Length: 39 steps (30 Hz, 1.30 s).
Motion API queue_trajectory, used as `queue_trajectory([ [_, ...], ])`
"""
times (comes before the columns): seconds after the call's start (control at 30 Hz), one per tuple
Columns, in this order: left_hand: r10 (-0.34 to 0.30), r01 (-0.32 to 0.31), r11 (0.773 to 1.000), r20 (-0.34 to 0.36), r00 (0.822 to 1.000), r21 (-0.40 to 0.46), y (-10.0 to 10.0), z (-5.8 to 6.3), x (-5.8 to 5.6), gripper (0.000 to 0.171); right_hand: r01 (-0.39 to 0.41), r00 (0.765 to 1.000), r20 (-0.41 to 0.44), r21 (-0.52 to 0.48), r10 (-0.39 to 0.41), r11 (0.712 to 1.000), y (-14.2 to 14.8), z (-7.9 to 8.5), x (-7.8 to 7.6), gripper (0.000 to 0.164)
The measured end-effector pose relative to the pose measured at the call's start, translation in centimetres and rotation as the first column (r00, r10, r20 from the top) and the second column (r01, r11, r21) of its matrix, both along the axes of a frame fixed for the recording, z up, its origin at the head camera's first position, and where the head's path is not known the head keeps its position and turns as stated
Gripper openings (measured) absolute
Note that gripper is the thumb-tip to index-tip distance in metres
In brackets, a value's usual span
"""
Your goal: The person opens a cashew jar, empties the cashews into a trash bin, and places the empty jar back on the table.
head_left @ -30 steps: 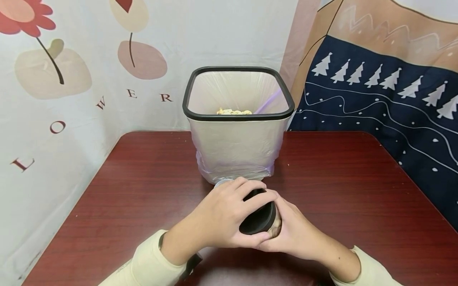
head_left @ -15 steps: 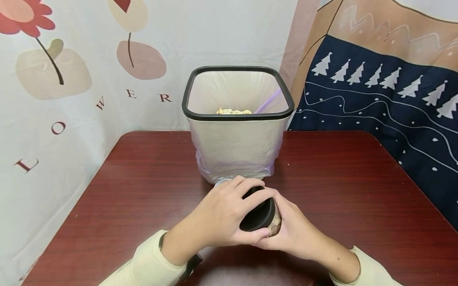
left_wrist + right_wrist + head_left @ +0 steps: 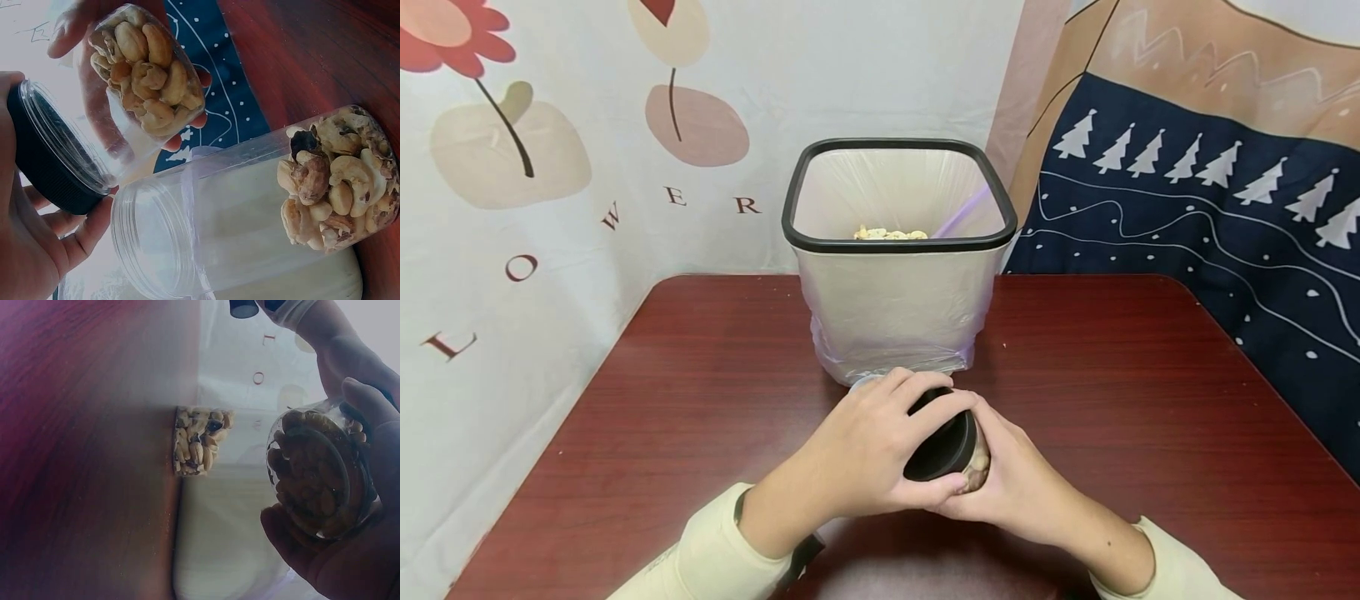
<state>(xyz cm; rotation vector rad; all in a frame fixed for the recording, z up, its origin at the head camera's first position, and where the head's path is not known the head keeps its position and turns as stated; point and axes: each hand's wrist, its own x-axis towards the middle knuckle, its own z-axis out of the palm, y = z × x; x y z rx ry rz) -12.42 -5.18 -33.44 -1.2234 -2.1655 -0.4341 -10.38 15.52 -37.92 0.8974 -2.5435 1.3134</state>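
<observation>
Left hand (image 3: 865,454) at the black lid (image 3: 940,454), right hand (image 3: 1022,479) round the cashew jar (image 3: 147,78)

We see a person's two hands close together above the dark red table (image 3: 700,375). The left hand grasps the black lid, its fingers and thumb curled about the ridged edge. The right hand clasps the clear body of the cashew jar below it. The lid sits at the jar's mouth, and we find the jar tilted and raised off the tabletop, with whole cashews gathered toward its base.

Just beyond the hands, we notice a second jar (image 3: 244,181) standing upright on the table, near the bin. From the head view it is mostly hidden behind the left hand; the left wrist view gives us its clear threaded neck and the broken, partly darkened nuts (image 3: 340,181) in its bottom.

Behind it stands the pale bin (image 3: 895,300), black-rimmed and lined with a thin, purple-tinged bag (image 3: 895,358). Over its front rim we make out some yellowish pieces (image 3: 891,236), though we cannot tell what they are. Cream sleeves (image 3: 715,542) cover the forearms. At the back we have a white cloth (image 3: 880,75) printed with flowers and letters, and to the right a navy panel (image 3: 1150,217) with white trees.
</observation>
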Motion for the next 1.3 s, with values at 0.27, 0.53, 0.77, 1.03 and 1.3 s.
queue_trajectory([
  [0.27,0.031,-0.031,1.0,0.039,0.999,-0.005,-0.02,-0.07,0.14,0.065,0.038,0.999,-0.009,0.027,-0.038,0.999,-0.09,-0.13,-0.06,0.085],
  [0.53,-0.023,0.024,0.997,0.026,0.999,-0.075,-0.57,0.07,-0.13,0.072,0.022,1.0,-0.013,0.016,-0.022,1.0,0.09,0.07,-0.03,0.092],
  [0.77,-0.004,0.0,0.995,-0.038,0.999,-0.103,-0.74,0.14,-0.38,0.073,0.022,1.0,-0.002,0.022,-0.022,1.0,0.1,0.01,-0.09,0.09],
  [1.03,0.032,-0.033,0.997,-0.015,0.999,-0.069,-0.65,0.29,-0.4,0.076,0.038,0.999,-0.01,0.024,-0.038,0.999,0.0,0.04,-0.18,0.089],
  [1.3,0.025,-0.025,0.999,-0.015,1.0,-0.023,-0.76,0.31,-0.56,0.077,0.054,0.998,-0.043,0.021,-0.053,0.998,-0.01,-0.03,-0.26,0.092],
])
